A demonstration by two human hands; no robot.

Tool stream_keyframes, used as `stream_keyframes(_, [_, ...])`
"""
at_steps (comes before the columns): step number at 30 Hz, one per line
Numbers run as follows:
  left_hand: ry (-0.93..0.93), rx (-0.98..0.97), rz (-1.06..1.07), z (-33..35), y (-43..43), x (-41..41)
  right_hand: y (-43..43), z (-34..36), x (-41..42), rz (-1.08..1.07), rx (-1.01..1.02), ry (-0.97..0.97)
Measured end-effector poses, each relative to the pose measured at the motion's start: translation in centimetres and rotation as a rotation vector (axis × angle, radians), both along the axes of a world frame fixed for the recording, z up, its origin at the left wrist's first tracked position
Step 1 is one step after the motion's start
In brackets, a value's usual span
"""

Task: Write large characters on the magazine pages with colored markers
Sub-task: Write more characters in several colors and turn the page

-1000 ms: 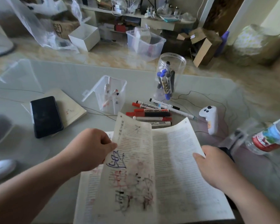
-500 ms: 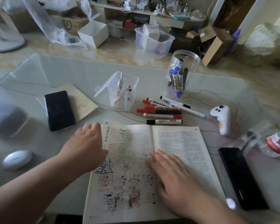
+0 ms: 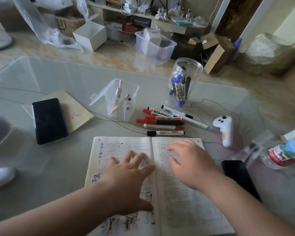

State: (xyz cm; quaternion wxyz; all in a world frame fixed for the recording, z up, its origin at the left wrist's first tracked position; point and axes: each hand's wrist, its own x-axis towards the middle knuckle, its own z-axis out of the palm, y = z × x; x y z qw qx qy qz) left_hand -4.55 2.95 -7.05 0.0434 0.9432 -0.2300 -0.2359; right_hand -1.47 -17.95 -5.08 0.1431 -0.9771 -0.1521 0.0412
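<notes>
Open magazine of printed text pages (image 3: 182,198) lies flat at the near edge of the pale grey-green table (image 3: 71,79), about midway along it. Red, black and blue ink marks show on the lower part of its left page.

Left hand (image 3: 126,176): fingers spread, palm down on the left page, thumb towards the spine. Holds nothing.

Right hand (image 3: 192,165): over the upper right page, fingers apart and a little bent, blurred; holds nothing. Contact with the paper: cannot tell.

Loose red- and black-capped whiteboard markers (image 3: 163,120) lie in a cluster just beyond the magazine's far edge. Behind them stand a clear round plastic jar of blue and black markers (image 3: 184,82) and a clear square plastic box of pens (image 3: 122,101).

Towards the left edge: black phone (image 3: 48,120) lying on a beige notebook (image 3: 78,113). Right of the magazine: white handheld controller (image 3: 224,131), second black phone (image 3: 239,178).
</notes>
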Motion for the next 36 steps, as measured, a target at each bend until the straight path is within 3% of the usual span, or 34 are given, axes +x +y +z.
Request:
stream_keyframes(3, [0.026,0.032,-0.012,-0.1,-0.7,-0.1,0.1,0.4,4.8,-0.006,-0.102,-0.111])
stream_keyframes(9, [0.019,-0.023,-0.074,0.3,-0.6,0.1,2.0,-0.1,8.8,0.109,-0.383,-0.013])
stream_keyframes(15, [-0.044,-0.054,-0.083,0.4,-0.4,0.3,2.3,-0.3,9.0,0.132,-0.387,-0.044])
stream_keyframes(18, [-0.183,-0.14,-0.003,1.4,-0.3,0.7,1.3,0.8,6.8,0.096,-0.182,-0.118])
stream_keyframes(22, [-0.323,-0.36,0.161,2.8,0.0,1.2,-0.1,2.9,1.5,-0.134,0.179,0.214])
stream_keyframes(26, [-0.295,-0.57,0.265,3.1,-0.2,1.3,-1.4,3.2,-2.0,-0.218,0.421,0.362])
stream_keyframes(32, [-0.196,-0.528,0.074,3.4,-0.7,0.9,-1.3,4.5,-2.2,-0.173,0.792,0.565])
stream_keyframes(36, [-0.006,-0.63,0.181,3.7,-0.9,0.4,-1.4,5.3,-1.3,-0.202,1.166,0.726])
